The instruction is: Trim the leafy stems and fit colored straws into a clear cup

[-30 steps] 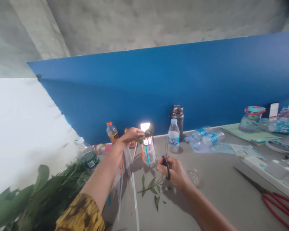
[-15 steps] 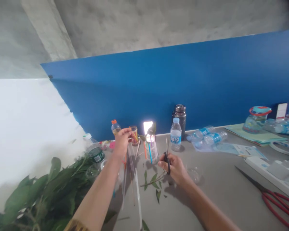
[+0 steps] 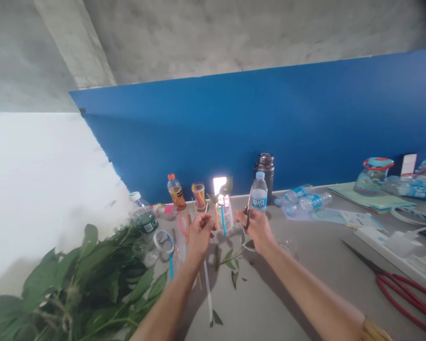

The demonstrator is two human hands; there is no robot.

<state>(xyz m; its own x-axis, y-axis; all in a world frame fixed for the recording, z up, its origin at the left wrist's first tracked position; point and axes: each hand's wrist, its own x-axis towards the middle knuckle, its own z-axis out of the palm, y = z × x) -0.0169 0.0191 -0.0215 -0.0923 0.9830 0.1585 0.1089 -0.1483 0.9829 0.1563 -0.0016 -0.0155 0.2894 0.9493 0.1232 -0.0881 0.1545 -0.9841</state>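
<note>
A: What do we enter for the right hand (image 3: 258, 231)?
B: Black-handled scissors (image 3: 247, 220), one pair, gripped, blades pointing up in front of the water bottle (image 3: 259, 198).
A: And the left hand (image 3: 199, 232)?
B: Fingers curled; whether they pinch anything, we cannot tell.
A: What do we have between the two?
B: Clear cup (image 3: 228, 220), one, just right of the left fingertips and left of the scissors. Coloured straws (image 3: 223, 222) stand at it, inside or outside the wall we cannot tell; green leaves (image 3: 227, 185) above.
A: Nearer us?
B: Leafy sprig (image 3: 229, 256), one, on the grey table (image 3: 287, 298) between the forearms. Leafy branches (image 3: 88, 279), one heap, to the left. Red-handled scissors (image 3: 399, 286), one pair, lying well right of the right hand.
</note>
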